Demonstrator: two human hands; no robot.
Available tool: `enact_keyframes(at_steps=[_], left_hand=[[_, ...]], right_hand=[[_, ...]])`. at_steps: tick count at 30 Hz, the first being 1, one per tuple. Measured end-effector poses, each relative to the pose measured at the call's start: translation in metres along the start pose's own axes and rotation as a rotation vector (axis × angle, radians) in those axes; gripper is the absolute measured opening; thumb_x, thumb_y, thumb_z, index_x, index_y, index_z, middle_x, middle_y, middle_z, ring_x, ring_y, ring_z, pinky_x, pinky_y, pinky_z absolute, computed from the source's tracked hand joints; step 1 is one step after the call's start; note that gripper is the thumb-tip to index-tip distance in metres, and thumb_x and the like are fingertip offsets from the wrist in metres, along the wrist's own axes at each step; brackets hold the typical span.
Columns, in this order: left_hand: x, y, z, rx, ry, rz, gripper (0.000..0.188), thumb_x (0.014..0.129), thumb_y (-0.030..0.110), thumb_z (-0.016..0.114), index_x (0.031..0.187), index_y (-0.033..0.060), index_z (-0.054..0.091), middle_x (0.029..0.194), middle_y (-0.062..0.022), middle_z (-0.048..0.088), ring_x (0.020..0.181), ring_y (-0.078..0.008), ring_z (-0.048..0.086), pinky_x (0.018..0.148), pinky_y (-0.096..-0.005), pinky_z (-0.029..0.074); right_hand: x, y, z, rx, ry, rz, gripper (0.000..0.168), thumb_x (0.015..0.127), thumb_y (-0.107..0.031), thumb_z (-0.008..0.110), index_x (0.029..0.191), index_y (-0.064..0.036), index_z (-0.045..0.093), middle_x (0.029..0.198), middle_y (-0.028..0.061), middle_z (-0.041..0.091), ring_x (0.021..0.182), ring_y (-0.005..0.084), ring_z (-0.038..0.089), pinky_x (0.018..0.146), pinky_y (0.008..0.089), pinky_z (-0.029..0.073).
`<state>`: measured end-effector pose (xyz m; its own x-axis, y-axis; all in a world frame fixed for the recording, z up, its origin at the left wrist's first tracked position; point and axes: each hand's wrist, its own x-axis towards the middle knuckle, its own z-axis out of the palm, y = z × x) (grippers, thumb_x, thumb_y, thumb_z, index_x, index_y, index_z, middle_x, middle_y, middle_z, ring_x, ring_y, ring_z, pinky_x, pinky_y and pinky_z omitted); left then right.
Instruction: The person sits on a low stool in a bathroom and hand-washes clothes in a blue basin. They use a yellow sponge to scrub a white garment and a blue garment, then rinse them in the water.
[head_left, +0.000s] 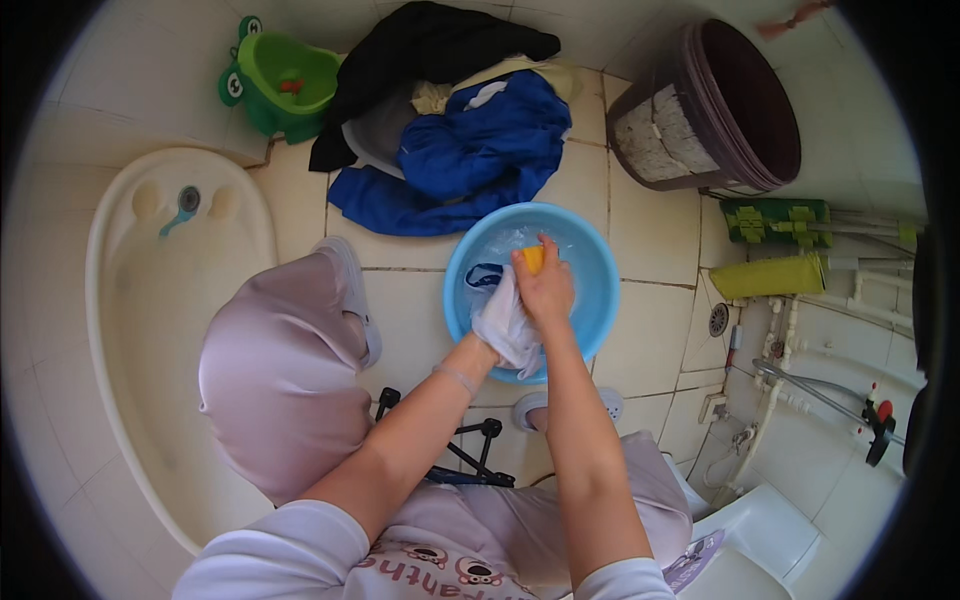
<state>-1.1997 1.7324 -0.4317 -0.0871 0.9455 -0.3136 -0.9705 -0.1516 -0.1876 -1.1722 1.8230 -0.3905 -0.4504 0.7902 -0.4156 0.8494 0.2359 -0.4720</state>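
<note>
A round light-blue plastic basin (606, 300) stands on the tiled floor before me, with some water in it. Over it, my right hand (547, 289) grips a yellow block (533, 259), which looks like a bar of soap. My left hand (491, 346) is inside or under a wet white cloth (510, 322) and mostly covered by it, so its fingers cannot be seen. A dark blue band (484, 274), seemingly part of the same cloth, lies in the basin left of my right hand. The two hands are close together.
Blue clothing (487, 142) and black clothing (435, 45) are heaped over a grey basin (379, 127). A green frog-shaped potty (289, 82), a baby bathtub (112, 315), a dark bucket (705, 112) and mop heads (772, 276) stand around. A floor drain (718, 320) lies at right.
</note>
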Motion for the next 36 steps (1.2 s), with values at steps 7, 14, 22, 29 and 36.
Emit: enact_keyframes(at_steps=[7, 14, 22, 29, 36], left_hand=[[-0.018, -0.001, -0.002, 0.161, -0.138, 0.219, 0.053, 0.096, 0.050, 0.029, 0.133, 0.0140, 0.037, 0.127, -0.0098, 0.047, 0.118, -0.0243, 0.043, 0.102, -0.0384, 0.033], [-0.020, 0.026, -0.045, 0.848, 0.070, 0.460, 0.045, 0.094, 0.048, 0.034, 0.118, 0.0140, 0.050, 0.117, -0.0106, 0.056, 0.102, -0.0275, 0.055, 0.089, -0.0419, 0.044], [-0.016, 0.036, 0.001, 0.175, 0.157, 0.165, 0.045, 0.092, 0.050, 0.038, 0.120, 0.0175, 0.052, 0.111, -0.0086, 0.060, 0.101, -0.0253, 0.056, 0.084, -0.0397, 0.046], [-0.014, 0.054, -0.084, 0.111, -0.242, 0.182, 0.051, 0.093, 0.054, 0.036, 0.118, 0.0129, 0.053, 0.105, -0.0067, 0.062, 0.095, -0.0218, 0.060, 0.082, -0.0362, 0.050], [-0.011, 0.023, -0.001, 0.636, 0.394, -0.043, 0.050, 0.090, 0.050, 0.047, 0.119, 0.0087, 0.052, 0.105, -0.0057, 0.061, 0.086, -0.0167, 0.061, 0.068, -0.0317, 0.051]], right_hand=[[-0.044, -0.023, 0.015, -0.208, 0.122, -0.392, 0.060, 0.082, -0.047, 0.058, 0.129, -0.011, 0.049, 0.106, 0.0264, 0.060, 0.098, 0.0389, 0.058, 0.087, 0.0489, 0.042], [-0.086, -0.042, 0.021, -0.005, 0.006, -0.406, 0.059, 0.082, -0.044, 0.060, 0.126, -0.006, 0.049, 0.106, 0.0262, 0.058, 0.096, 0.0402, 0.055, 0.084, 0.0461, 0.042], [-0.017, 0.097, 0.036, 1.113, 0.307, 0.462, 0.052, 0.088, -0.044, 0.056, 0.123, -0.006, 0.046, 0.105, 0.0166, 0.058, 0.091, 0.0307, 0.057, 0.080, 0.0401, 0.047], [-0.042, 0.005, 0.075, 0.351, 0.072, -0.298, 0.053, 0.086, -0.045, 0.057, 0.125, -0.012, 0.047, 0.100, 0.0156, 0.057, 0.090, 0.0299, 0.057, 0.079, 0.0434, 0.045], [0.032, 0.040, 0.003, 0.590, -0.167, -0.055, 0.062, 0.083, -0.048, 0.061, 0.130, -0.012, 0.045, 0.118, 0.0169, 0.055, 0.113, 0.0291, 0.052, 0.091, 0.0375, 0.043]])
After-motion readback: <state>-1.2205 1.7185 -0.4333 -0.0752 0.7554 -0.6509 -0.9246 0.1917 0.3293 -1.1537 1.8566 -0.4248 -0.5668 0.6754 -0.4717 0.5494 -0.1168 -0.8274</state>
